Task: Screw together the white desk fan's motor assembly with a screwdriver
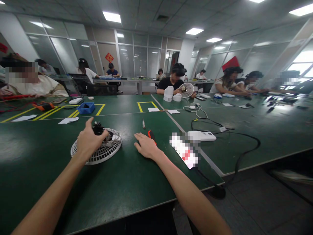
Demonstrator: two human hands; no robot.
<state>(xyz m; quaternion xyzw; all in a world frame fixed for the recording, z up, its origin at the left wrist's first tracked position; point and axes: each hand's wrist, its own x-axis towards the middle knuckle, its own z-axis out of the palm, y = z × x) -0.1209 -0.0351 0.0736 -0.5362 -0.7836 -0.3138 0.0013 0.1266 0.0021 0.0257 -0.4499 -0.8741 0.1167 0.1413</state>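
A white round fan grille (113, 150) lies on the green table with a black fan motor (98, 128) standing up from its middle. My left hand (88, 140) reaches over the grille, thumb and fingers closed around the motor; some fingers are hidden behind it. To the right, my right hand (146, 146) rests palm down on the table, its fingers stretched out and holding nothing. Just behind it is an orange and black screwdriver (152, 136), partly covered by the hand. Farther off lies a small, thin screwdriver (143, 123).
A blue bin (86, 108) stands at the back left near yellow tape. On the right are a pixelated bright phone-like slab (184, 151), a white power strip (202, 136) and black cables (256, 140). Across the table a person (174, 80) holds another fan grille (186, 90).
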